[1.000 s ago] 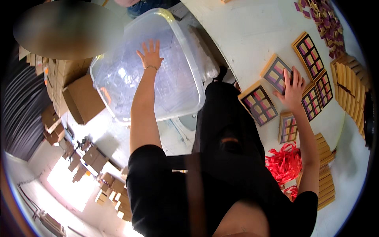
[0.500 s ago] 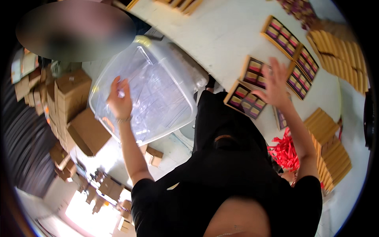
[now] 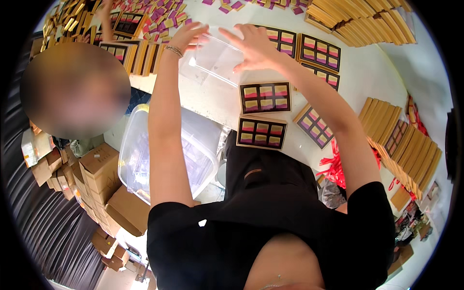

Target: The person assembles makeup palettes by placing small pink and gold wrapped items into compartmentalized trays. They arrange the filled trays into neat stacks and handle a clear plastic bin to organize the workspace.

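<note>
Clear plastic covers (image 3: pixel 215 58) lie at the far side of the white table, between my two hands. At their left edge is my left hand (image 3: pixel 186 37), its fingers stretched out and somewhat blurred. My right hand (image 3: pixel 255 47) is on the other side, fingers and thumb spread wide. I cannot tell whether either hand touches the plastic. Nearer to me are two black-lined trays, one (image 3: pixel 265 97) behind the other (image 3: pixel 261 132), each holding pink, purple and gold pieces. A third tray (image 3: pixel 314 126) sits tilted beside them, under my right forearm.
More filled trays (image 3: pixel 320 51) are beyond my right arm. Stacks of wooden-coloured boxes (image 3: pixel 401 145) stand at the right. Red ribbon (image 3: pixel 332 166) hangs near the table edge. A clear bin (image 3: pixel 193 140) is below left, by cartons (image 3: pixel 99 164). Another person's arm (image 3: pixel 106 21) reaches in.
Both hands have moved to the far side of the table, around the clear plastic. My left hand has left the space over the bin. The view has shifted toward the table.
</note>
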Motion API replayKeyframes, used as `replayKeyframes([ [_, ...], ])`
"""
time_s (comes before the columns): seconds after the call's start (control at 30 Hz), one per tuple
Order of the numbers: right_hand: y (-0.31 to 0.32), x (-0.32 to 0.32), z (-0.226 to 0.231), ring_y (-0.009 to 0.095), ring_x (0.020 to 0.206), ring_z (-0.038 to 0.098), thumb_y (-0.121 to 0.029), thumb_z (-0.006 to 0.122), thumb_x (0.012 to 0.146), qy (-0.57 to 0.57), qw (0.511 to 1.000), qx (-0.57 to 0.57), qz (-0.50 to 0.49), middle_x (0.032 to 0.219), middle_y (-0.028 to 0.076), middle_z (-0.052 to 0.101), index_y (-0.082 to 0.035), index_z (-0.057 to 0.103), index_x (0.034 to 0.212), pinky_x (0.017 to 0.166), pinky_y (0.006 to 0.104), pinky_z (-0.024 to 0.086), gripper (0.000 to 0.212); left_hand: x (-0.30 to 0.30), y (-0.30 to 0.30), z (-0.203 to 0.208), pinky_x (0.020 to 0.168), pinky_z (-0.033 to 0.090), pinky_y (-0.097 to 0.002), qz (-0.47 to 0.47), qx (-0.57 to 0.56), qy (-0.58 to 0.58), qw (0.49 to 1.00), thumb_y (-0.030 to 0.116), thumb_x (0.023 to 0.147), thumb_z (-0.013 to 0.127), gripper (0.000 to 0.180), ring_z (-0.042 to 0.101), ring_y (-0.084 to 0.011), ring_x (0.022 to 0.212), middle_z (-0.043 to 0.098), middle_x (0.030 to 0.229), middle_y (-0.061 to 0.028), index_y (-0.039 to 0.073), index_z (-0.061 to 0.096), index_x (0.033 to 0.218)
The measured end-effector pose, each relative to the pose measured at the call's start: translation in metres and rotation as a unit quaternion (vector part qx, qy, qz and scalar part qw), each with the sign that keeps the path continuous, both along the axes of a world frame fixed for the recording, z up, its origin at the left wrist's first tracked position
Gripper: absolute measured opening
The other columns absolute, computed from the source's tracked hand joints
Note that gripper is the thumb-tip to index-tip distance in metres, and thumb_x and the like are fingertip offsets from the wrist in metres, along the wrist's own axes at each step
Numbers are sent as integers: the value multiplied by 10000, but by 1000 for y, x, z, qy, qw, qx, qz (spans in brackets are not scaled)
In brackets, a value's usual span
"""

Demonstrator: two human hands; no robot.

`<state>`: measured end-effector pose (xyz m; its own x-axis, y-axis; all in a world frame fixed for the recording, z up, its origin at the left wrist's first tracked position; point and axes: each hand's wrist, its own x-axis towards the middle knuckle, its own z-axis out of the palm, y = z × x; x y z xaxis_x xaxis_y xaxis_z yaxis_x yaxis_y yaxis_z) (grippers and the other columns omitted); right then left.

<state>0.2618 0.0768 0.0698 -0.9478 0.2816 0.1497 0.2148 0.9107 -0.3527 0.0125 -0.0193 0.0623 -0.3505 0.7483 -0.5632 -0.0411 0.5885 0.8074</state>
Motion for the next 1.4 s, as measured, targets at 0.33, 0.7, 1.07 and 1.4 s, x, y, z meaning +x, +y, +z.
replayKeyframes([
  [0.33,70,101,-55,310,1281,369,-466,896,475,-61,991,104,-53,1403,145,360,-233,292,1484,965,622,331,1199,115,48,-51,1130,130,-649,-342,74,478,805,373,578,867,1262,177,-247,1458,225,1566,-75,104,73,1522],
  [0.7,72,78,-68,305,1254,391,-490,870,531,-80,991,100,-47,1410,141,382,-251,312,1485,904,512,355,1130,102,56,-78,1135,47,-643,-315,81,431,842,346,510,912,1430,385,-211,1370,388,1497,10,108,-76,1516],
  [1.07,75,76,-74,309,1230,407,-443,870,575,-88,989,116,-29,1414,139,364,-283,296,1490,881,515,354,1092,92,52,-67,1136,67,-645,-340,79,469,811,399,548,874,1322,266,-216,1429,251,1562,-40,98,37,1525],
  [1.4,73,76,-83,298,1210,420,-454,862,571,-48,990,122,-48,1383,146,379,-252,322,1475,870,501,359,1073,85,31,-58,1046,37,-763,-346,57,536,768,537,529,847,1320,119,-218,1476,189,1586,-50,146,84,1533],
])
